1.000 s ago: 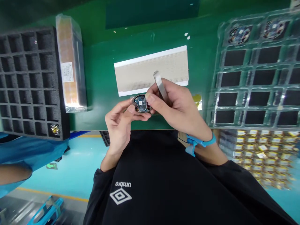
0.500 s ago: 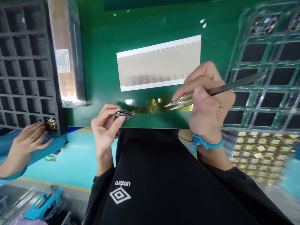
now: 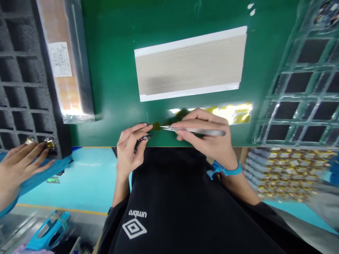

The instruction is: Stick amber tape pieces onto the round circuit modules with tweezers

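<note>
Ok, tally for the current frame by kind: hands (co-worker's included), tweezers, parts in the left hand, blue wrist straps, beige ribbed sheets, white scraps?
Hands: 3 (left hand, right hand, co-worker's hand)
Tweezers: 1
Part in left hand: 1
Blue wrist strap: 1
Beige ribbed sheet: 1
White scraps: 2
Total: 9

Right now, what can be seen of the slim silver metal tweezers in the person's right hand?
The slim silver metal tweezers look like smooth, shiny steel, with small dark marks near the front. Their two narrow, pointed tips stand slightly apart. The thumb and fingers of the right hand grip them near the front, hiding part of the prongs; the blunt rear end lies across the hand. They point toward the left hand, tips at a small dark-yellow film piece; whether they touch it cannot be told.
</note>
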Demonstrator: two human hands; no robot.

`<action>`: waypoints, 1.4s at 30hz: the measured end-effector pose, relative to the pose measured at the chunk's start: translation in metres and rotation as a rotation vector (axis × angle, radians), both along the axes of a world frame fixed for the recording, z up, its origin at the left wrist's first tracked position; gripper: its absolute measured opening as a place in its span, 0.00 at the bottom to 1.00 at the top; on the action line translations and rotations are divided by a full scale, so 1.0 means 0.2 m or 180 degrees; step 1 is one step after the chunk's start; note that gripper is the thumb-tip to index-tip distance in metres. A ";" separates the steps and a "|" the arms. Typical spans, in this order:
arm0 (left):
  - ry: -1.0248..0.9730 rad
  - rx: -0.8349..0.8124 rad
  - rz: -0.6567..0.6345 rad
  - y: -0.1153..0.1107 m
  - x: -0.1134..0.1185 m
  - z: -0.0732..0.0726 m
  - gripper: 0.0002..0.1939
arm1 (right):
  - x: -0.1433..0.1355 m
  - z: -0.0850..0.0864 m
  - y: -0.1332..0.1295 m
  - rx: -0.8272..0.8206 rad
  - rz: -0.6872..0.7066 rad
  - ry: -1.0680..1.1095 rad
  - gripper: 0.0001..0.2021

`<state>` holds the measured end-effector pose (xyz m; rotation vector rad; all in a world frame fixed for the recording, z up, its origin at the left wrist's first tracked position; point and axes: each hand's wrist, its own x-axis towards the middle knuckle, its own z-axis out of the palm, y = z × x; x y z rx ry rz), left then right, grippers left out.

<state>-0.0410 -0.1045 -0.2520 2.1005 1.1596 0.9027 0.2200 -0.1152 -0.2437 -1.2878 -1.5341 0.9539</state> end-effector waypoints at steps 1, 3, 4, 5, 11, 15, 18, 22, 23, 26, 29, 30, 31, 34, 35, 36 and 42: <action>-0.0012 0.0011 -0.0008 0.00 0.00 0.00 0.08 | 0.02 0.00 0.00 -0.0101 0.0063 0.0039 0.08; -0.0046 0.0036 -0.0005 0.00 0.00 -0.01 0.08 | 0.05 0.02 0.00 -0.0235 0.0181 0.0079 0.08; -0.0053 0.0050 -0.0001 0.00 0.00 -0.01 0.08 | 0.06 0.03 0.00 -0.0272 0.0217 0.0033 0.08; -0.0053 0.0066 0.0007 0.00 0.00 -0.01 0.07 | 0.07 0.04 0.00 -0.0298 0.0240 -0.0040 0.08; -0.0299 -0.0188 -0.0147 -0.02 0.00 0.04 0.04 | 0.07 0.06 0.03 -0.0153 0.0408 0.0064 0.15; -0.0398 -0.0136 -0.0316 -0.03 0.00 0.04 0.04 | 0.04 0.03 0.03 -0.0147 0.0438 0.0061 0.17; -0.0087 -0.0007 -0.0362 -0.04 0.03 0.03 0.04 | 0.04 0.03 0.02 -0.0196 0.0323 -0.0118 0.14; -0.0141 0.0087 -0.0035 -0.06 0.09 -0.01 0.04 | 0.03 0.04 0.02 0.0000 0.0229 -0.0256 0.14; -0.0144 0.0161 0.0035 -0.07 0.10 -0.02 0.04 | 0.03 0.03 0.02 0.0084 0.0215 -0.0278 0.15; -0.0048 0.0355 0.0147 -0.08 0.13 -0.05 0.05 | 0.04 0.01 0.03 0.0341 0.0239 -0.0155 0.21; 0.0036 0.0463 0.0174 -0.09 0.15 -0.05 0.05 | 0.04 0.00 0.03 0.0486 0.0395 -0.0124 0.25; 0.0064 0.0402 0.0179 -0.10 0.15 -0.04 0.05 | 0.04 0.00 0.03 0.0476 0.0432 -0.0161 0.25; 0.0101 0.0297 0.0189 -0.10 0.16 -0.03 0.05 | 0.04 0.00 0.02 0.0402 0.0425 -0.0202 0.24; 0.0252 0.0040 0.0238 -0.14 0.19 -0.01 0.06 | 0.05 0.01 0.01 0.0146 0.0370 -0.0240 0.22; 0.0276 0.0061 0.0261 -0.15 0.21 -0.01 0.06 | 0.05 0.02 0.01 0.0140 0.0385 -0.0238 0.22; 0.0273 0.0130 0.0291 -0.16 0.22 -0.02 0.07 | 0.05 0.02 0.01 0.0152 0.0412 -0.0236 0.21; 0.0297 0.0422 0.0396 -0.18 0.24 -0.07 0.05 | 0.05 0.02 0.03 0.0018 0.0430 -0.0162 0.20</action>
